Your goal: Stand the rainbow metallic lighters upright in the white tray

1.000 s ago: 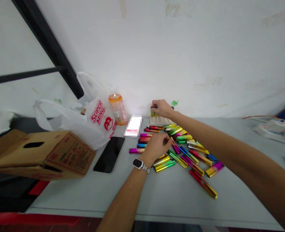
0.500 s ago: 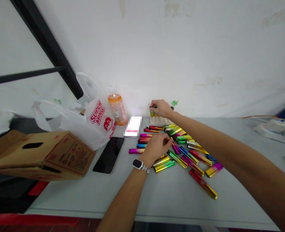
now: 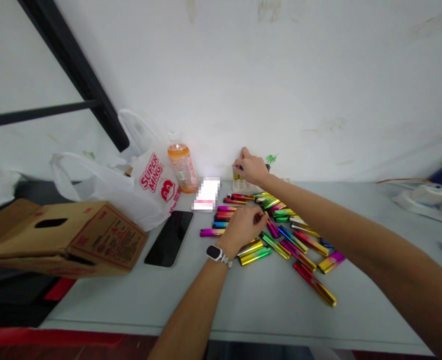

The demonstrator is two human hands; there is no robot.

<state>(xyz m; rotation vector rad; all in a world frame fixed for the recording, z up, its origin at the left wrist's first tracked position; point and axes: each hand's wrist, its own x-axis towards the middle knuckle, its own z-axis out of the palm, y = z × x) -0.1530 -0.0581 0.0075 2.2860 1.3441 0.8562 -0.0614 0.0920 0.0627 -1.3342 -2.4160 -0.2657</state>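
Observation:
Shiny lighters (image 3: 314,284) in metallic gradients of red, gold, green, blue and purple lie loosely on the grey table. My left hand (image 3: 245,224), wearing a watch (image 3: 214,253), rests over the pile with its fingers curled together; what they hold, if anything, is hidden. By the wall stands a pale tray with round holes (image 3: 245,186), and several gold lighters (image 3: 236,176) stand upright in it. Over these, my right hand (image 3: 251,167) pinches at a dark lighter top, with one finger raised. The hand and forearm cover much of the tray.
Left of the pile lie a black phone (image 3: 169,239) and a blurred bright rectangle (image 3: 207,194). Behind them are an orange drink bottle (image 3: 182,165) and a white plastic bag (image 3: 146,200). A cardboard box (image 3: 104,240) sits at the left; a white bundle (image 3: 431,202) lies far right.
One finger of my right hand has lifted and now points up above the tray. My left hand has kept its place over the pile.

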